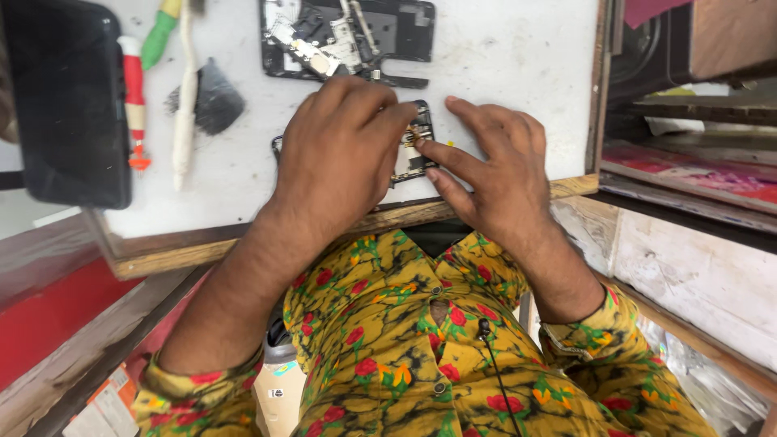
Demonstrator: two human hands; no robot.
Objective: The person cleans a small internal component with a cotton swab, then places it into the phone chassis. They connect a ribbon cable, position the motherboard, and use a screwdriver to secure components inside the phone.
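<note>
A small opened phone with its circuit parts showing lies on a white work board. My left hand lies over most of it, fingers curled down and holding it in place. My right hand rests beside it on the right with its fingers spread. Its index fingertip touches the phone's exposed inside near a small yellow part. Most of the phone is hidden under my left hand. Whether a small tool sits between the fingertips cannot be made out.
A dismantled black phone back lies at the board's far edge. On the left lie a red-handled screwdriver, a green-handled tool, a white tool and a dark grey pick. A black slab-shaped device stands far left. Shelves are on the right.
</note>
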